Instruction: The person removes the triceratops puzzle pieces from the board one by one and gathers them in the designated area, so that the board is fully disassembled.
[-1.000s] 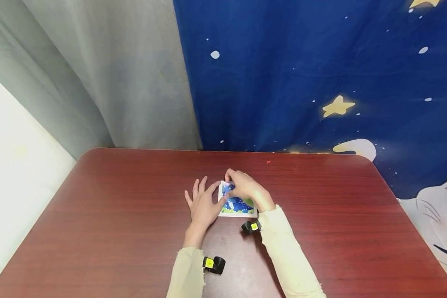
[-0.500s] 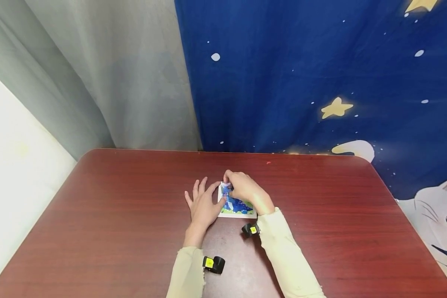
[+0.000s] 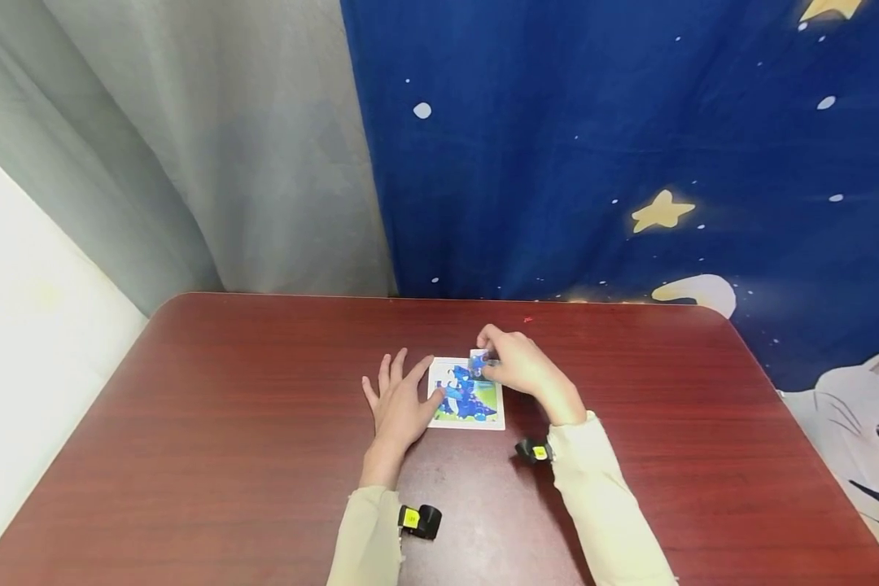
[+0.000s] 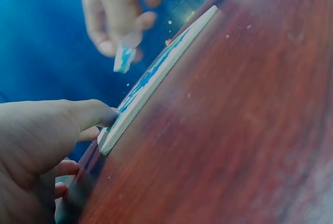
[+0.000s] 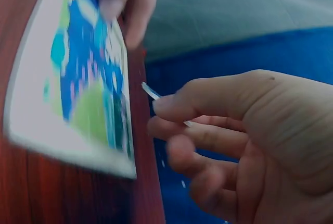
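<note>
A square picture puzzle [image 3: 487, 423] with a white frame and a blue cartoon dinosaur on green lies flat on the table. My left hand [image 3: 399, 411] rests at its left side, fingers spread; the thumb [image 4: 99, 113] presses on the board's surface and the index finger reaches its upper left corner. Over the upper right part of the board, my right hand [image 3: 520, 362] pinches a small puzzle piece [image 3: 478, 363] between thumb and fingers. In the left wrist view, that piece [image 4: 124, 58] is held up, apart from the board. Fingers cover most of it in the right wrist view.
The reddish-brown table [image 3: 249, 431] extends on all sides of the board. A tiny red scrap [image 3: 527, 320] lies near its back edge. Behind hang a grey curtain [image 3: 264, 146] and a blue curtain [image 3: 527, 146] with stars and a cat.
My right hand has moved right from the board's upper left part, lifting a puzzle piece with it. The left hand has stayed in place.
</note>
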The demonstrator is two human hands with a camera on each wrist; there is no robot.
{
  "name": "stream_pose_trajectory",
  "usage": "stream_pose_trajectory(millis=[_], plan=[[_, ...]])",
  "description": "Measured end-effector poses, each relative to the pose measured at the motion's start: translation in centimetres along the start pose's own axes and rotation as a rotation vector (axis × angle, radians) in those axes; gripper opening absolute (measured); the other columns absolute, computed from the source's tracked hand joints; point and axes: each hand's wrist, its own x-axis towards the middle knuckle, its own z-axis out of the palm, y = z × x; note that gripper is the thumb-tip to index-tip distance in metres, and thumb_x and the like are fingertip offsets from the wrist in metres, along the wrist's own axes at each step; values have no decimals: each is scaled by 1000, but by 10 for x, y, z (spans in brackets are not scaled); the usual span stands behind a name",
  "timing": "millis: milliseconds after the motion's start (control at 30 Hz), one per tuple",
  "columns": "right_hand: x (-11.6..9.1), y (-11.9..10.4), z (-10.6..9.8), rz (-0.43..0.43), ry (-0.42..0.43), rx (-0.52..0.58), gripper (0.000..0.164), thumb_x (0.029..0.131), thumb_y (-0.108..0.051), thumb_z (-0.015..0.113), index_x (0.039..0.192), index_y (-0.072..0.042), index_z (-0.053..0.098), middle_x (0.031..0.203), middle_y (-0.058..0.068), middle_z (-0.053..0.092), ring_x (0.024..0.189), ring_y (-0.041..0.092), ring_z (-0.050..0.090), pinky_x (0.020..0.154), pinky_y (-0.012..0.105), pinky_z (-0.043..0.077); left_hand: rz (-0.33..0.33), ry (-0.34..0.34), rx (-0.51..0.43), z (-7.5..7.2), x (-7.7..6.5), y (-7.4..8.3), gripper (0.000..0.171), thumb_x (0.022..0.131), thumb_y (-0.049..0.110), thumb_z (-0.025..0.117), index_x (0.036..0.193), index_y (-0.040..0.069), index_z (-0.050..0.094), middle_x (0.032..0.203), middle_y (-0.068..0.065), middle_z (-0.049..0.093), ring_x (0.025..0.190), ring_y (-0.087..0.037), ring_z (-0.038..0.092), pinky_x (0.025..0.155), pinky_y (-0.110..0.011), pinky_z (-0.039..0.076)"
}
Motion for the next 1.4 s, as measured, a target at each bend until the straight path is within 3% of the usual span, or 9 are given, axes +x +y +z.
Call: stream_pose_trajectory(millis=[233,400,733,1033,1400], plan=[[-20,33,-13,43,-1,50,25,72,-9,76,90,-8,58,83,3,66,69,15,54,67,32,43,12,1,-9,1,0,-2,55,81,33,67,133,23,54,146,-14,32,137,-36,14,100,-65,-2],[-23,47,-16,93,-19,153,23,73,-7,75,90,-7,60,82,4,64,66,16,53,59,30,45,20,-2,1,1,1,-1,52,81,33,67,131,25,56,146,-14,31,137,-35,14,100,-66,-2],[-22,59,-9,55,12,157,25,70,-4,75,92,-5,62,84,10,54,67,17,51,65,31,42,21,-5,-11,0,1,-3,49,82,32,67,129,22,58,146,-15,31,137,-36,14,99,-66,-2],[-17,63,0,62,8,162,24,71,-6,75,92,-8,64,83,7,55,78,21,49,69,32,40,26,-1,-15,0,2,-3,49,82,32,67,129,23,58,146,-15,31,137,-36,13,100,-66,-3],[-16,64,4,87,1,209,25,71,-6,74,94,-7,63,82,5,56,70,17,50,67,31,41,19,-11,-19,0,2,-3,49,81,33,67,129,23,58,146,-14,31,137,-35,13,100,-65,-3]])
